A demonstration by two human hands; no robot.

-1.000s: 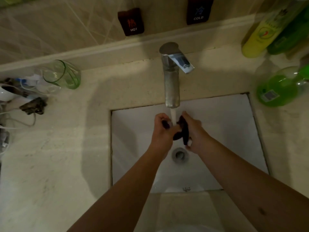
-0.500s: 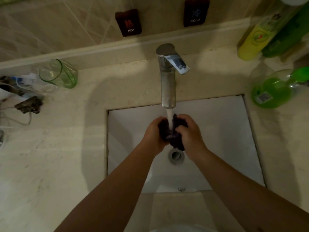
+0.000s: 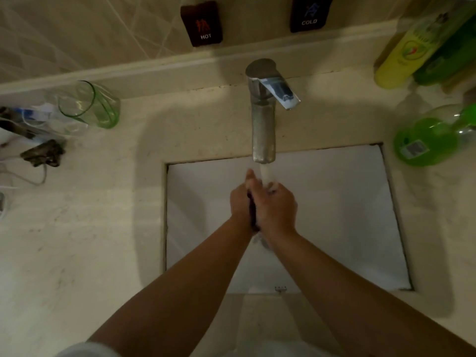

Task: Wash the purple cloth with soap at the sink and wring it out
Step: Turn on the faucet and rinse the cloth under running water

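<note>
The purple cloth (image 3: 253, 215) shows only as a dark strip squeezed between my two hands over the white sink basin (image 3: 334, 215). My left hand (image 3: 239, 204) presses against it from the left, fingers pointing up toward the spout. From the right, my right hand (image 3: 278, 210) closes on it with its fingers curled over the top. Water runs from the chrome faucet (image 3: 263, 124) onto my fingers and the cloth. Most of the cloth is hidden by my hands.
Green and yellow bottles (image 3: 425, 140) (image 3: 401, 55) stand on the counter at the right. At the left sit a green glass (image 3: 90, 104), cables and small dark items (image 3: 43, 153). HOT (image 3: 202, 24) and COLD (image 3: 309, 14) tags hang on the tiled wall.
My hands have gone from bunching the cloth with both sets of fingers to pressing it flat between them, so less cloth shows. The water keeps running.
</note>
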